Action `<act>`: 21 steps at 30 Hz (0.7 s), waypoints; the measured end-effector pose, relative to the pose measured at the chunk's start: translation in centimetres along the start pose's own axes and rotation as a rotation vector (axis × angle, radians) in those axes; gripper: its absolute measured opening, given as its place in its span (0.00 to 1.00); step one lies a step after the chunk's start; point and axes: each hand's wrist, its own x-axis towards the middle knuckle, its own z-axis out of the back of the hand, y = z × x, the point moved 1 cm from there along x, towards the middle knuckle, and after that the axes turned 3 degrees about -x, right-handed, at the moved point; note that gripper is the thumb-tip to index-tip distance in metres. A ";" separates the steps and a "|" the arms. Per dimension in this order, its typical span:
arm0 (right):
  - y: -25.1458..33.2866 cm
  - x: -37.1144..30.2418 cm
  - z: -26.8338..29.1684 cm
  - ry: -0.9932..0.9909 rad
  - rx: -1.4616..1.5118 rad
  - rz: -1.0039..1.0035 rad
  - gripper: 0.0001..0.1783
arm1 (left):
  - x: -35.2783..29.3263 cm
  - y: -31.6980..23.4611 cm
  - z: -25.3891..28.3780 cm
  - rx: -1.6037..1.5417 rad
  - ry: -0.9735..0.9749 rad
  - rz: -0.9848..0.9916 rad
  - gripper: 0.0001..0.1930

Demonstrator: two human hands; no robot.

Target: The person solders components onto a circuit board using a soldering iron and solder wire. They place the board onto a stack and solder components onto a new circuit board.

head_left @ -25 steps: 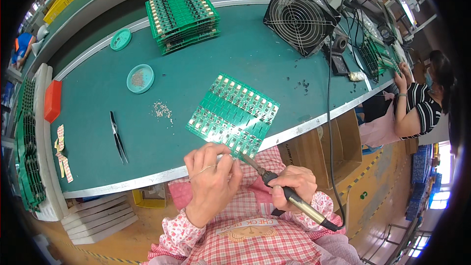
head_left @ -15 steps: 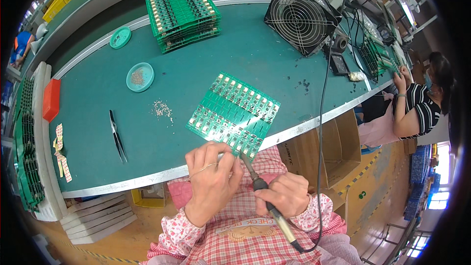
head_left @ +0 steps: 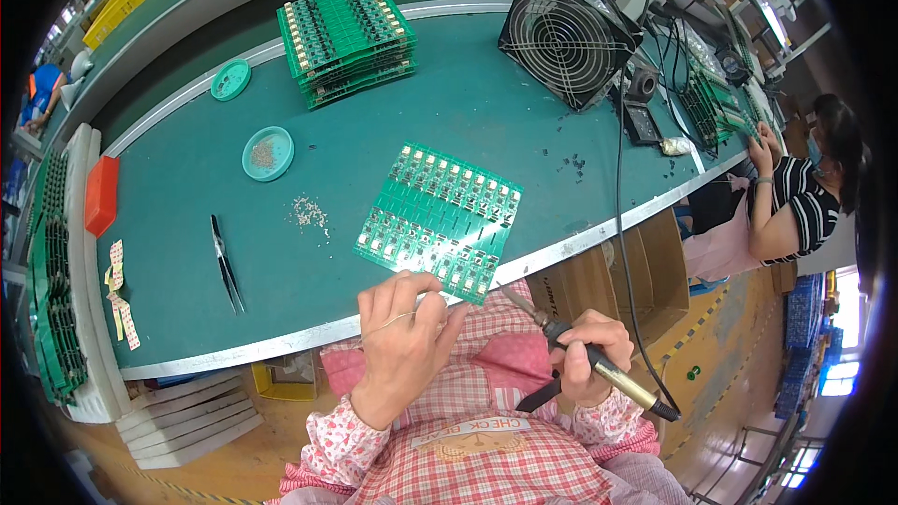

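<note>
My left hand is closed at the near edge of a green circuit board, its fingertips bunched by the board's front left part. A thin pale wire, which looks like solder wire, crosses the fingers; its end is hidden. In my right hand is a soldering iron. Its tip points up and left, just off the board's near right corner and over the table edge. The board carries rows of small components and lies at the front of the green table. Tweezers rest left of it.
Loose tiny parts lie beside a round dish; a lid sits farther back. Stacked boards, a fan and a red box stand around. The iron's cable hangs at right. A co-worker sits at far right.
My right hand has drawn the soldering iron right, away from the board's near edge. The board appears slightly farther left. My left hand has stayed nearly in place.
</note>
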 end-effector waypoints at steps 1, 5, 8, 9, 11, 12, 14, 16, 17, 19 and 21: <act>-0.1 0.1 -0.2 -0.041 0.003 0.018 0.06 | 0.0 -0.1 0.0 -0.006 0.001 -0.001 0.15; 0.2 1.4 -0.7 0.194 -0.308 0.170 0.14 | -0.4 -0.8 0.8 -0.061 0.063 -0.063 0.10; 0.3 2.2 -2.4 0.294 -0.415 0.255 0.16 | -0.9 -1.8 1.5 -0.167 0.114 -0.159 0.08; -0.2 1.9 -2.6 0.314 -0.374 0.272 0.16 | -1.1 -1.9 1.4 -0.178 0.091 -0.158 0.09; -0.5 1.8 -2.1 0.339 -0.375 0.299 0.16 | -1.3 -1.6 2.0 -0.146 0.085 -0.095 0.09; -0.6 1.8 -2.0 0.367 -0.378 0.328 0.15 | -1.3 -1.4 2.2 -0.116 0.076 -0.032 0.09; -0.4 2.1 -1.9 0.327 -0.363 0.300 0.13 | -1.5 -1.2 2.1 -0.105 0.071 -0.035 0.09; 0.0 2.3 -1.3 0.228 -0.313 0.228 0.13 | -1.6 -0.9 1.6 -0.092 0.063 -0.035 0.09; -0.2 1.7 -1.3 0.109 -0.172 0.225 0.14 | -1.6 -0.7 1.2 -0.085 -0.007 -0.013 0.09; -0.6 0.8 -1.4 0.093 -0.067 0.228 0.14 | -1.4 -0.5 0.7 -0.080 -0.078 0.010 0.09; -0.6 0.7 -1.9 0.070 0.038 0.253 0.14 | -1.3 -0.3 0.4 -0.073 -0.098 0.004 0.09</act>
